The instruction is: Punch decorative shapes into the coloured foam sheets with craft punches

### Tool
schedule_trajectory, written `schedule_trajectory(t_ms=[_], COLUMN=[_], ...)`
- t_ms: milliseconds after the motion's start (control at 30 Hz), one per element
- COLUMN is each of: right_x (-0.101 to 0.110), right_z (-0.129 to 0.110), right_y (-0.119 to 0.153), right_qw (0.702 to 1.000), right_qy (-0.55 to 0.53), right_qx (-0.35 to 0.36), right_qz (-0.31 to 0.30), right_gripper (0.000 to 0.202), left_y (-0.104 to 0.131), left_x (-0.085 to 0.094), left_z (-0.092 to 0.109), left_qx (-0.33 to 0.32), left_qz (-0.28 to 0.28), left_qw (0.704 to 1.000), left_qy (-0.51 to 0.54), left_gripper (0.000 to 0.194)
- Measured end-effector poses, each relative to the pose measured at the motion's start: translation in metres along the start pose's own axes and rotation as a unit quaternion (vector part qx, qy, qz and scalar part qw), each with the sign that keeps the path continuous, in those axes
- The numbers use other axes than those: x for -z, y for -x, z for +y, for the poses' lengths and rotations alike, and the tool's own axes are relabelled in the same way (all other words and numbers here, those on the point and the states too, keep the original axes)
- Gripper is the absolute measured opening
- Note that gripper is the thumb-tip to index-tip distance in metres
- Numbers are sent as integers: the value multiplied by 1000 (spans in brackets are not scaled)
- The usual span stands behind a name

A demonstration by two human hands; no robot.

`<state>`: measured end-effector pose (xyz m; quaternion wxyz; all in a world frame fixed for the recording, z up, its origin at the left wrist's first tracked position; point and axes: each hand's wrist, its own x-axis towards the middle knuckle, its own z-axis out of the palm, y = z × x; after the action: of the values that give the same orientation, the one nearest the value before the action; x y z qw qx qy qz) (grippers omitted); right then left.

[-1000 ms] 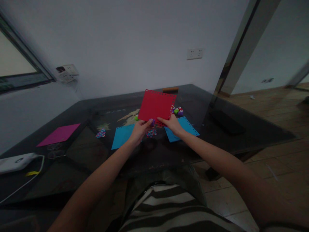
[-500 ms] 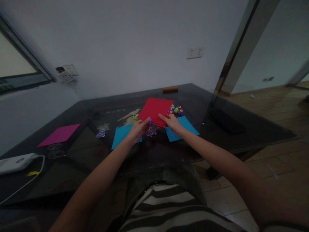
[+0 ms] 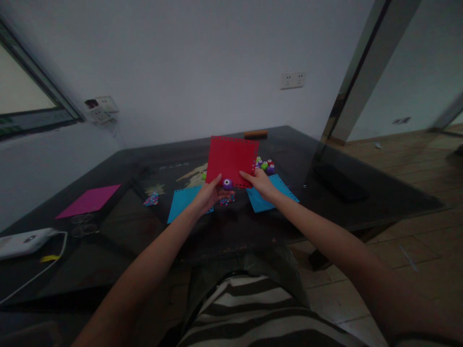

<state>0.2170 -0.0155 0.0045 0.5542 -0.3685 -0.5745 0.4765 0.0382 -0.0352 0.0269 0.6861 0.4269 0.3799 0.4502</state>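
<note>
A red sheet (image 3: 233, 159) with holes punched along its edges is held up over the table, tilted toward me. My left hand (image 3: 208, 195) grips its lower left corner, thumb in front and fingers behind. My right hand (image 3: 262, 184) pinches the lower right part, thumb on the front face. At the sheet's bottom edge, beside my left hand's fingers, is a small purple piece with a white eye (image 3: 227, 184); whether it is fixed to the sheet I cannot tell. Two blue punched sheets, one on the left (image 3: 181, 202) and one on the right (image 3: 263, 200), lie below my hands.
Small eyed pieces (image 3: 267, 166) cluster right of the red sheet. Colourful bead piles lie at centre (image 3: 227, 200) and left (image 3: 151, 199). A magenta sheet (image 3: 89, 201), white power strip (image 3: 27, 243), dark flat object (image 3: 340, 182) and brown roll (image 3: 256, 134) are on the dark table (image 3: 231, 229).
The red sheet has turned and tipped more upright, its top edge rising. The purple piece's white eye now faces me. Both hands keep their grip.
</note>
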Motion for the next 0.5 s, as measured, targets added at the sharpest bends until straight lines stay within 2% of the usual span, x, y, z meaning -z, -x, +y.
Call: schedule_trajectory(t_ms=[100,167,233,300,367,500], right_x=[3,6,8,8,3,-13], right_z=[0,-2,-5,-10,-13,-12], right_y=[-3,-5,-5,-2,4,13], right_qw=[999,994,977,958,956,958], right_qy=[42,67,98,140,185,252], right_qx=[6,47,102,134,142,136], right_qz=[16,75,162,210,177,33], right_gripper=[29,31,36,35,27,27], left_y=[-1,-3,-4,-6,-6,-8], left_x=[-1,-1,-1,-1,-2,-7], left_z=[-2,-5,-8,-12,-15,-23], left_qx=[-18,-41,-71,-99,-119,-136], left_qz=[25,44,54,58,63,81], left_qw=[999,997,995,992,990,986], left_qy=[-24,-38,-46,-48,-47,-51], left_gripper=[19,20,21,22,23,27])
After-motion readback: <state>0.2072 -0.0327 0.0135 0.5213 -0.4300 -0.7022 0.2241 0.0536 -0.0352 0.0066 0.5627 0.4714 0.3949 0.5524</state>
